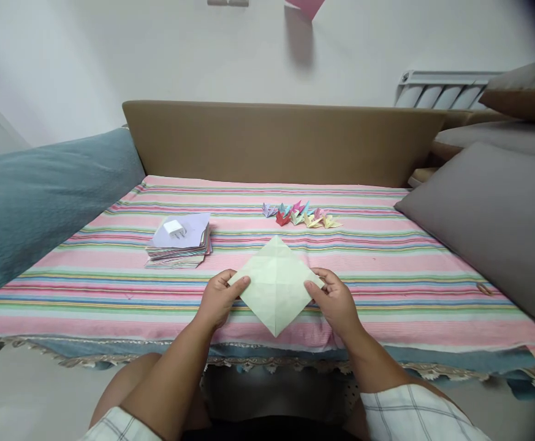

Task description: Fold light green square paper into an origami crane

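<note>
A pale green square sheet of paper (275,285) is held up in a diamond position, with crease lines crossing at its middle. My left hand (221,297) pinches its left corner, thumb on top. At the right corner, my right hand (336,300) grips the sheet the same way. Beyond the paper sits a cluster of small folded paper cranes (297,214) in several colours. To the left lies a stack of coloured paper (179,251), a lilac sheet uppermost, with a white plug adapter (174,228) resting on it.
The pink striped cloth (111,257) covers the seat of a sofa with a brown backrest (271,144). A blue-covered armrest (51,196) bounds the left. Grey cushions (488,226) pile up at the right, near a small brown loop (484,289). A radiator (446,89) is behind.
</note>
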Motion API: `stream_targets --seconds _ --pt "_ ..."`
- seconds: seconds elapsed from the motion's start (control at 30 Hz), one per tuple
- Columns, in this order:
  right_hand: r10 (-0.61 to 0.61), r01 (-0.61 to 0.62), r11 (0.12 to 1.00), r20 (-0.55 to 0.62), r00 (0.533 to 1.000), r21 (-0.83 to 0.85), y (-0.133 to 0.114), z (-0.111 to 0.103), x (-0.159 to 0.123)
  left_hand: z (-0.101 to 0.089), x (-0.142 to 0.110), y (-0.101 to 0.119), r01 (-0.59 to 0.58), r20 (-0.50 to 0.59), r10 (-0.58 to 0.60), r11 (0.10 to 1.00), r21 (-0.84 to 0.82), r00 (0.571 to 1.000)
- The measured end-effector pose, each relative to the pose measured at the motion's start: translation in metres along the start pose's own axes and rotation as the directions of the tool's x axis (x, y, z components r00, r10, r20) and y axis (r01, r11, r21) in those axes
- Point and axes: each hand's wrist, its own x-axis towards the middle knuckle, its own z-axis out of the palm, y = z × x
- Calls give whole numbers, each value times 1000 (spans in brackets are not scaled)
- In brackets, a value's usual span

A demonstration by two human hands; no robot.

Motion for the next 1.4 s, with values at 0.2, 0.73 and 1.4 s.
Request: stream_targets --seconds 0.2,0.73,1.4 --pt "-99 52 898 -87 991 -436 21 3 13 5 7 -4 -77 -24 122 755 652 992" --pt "-309 495 456 389 868 -740 22 47 -3 8 12 -5 -129 -1 226 559 819 974" --pt "-356 501 431 368 859 -751 30 53 7 14 7 -16 -140 -6 293 473 870 956"
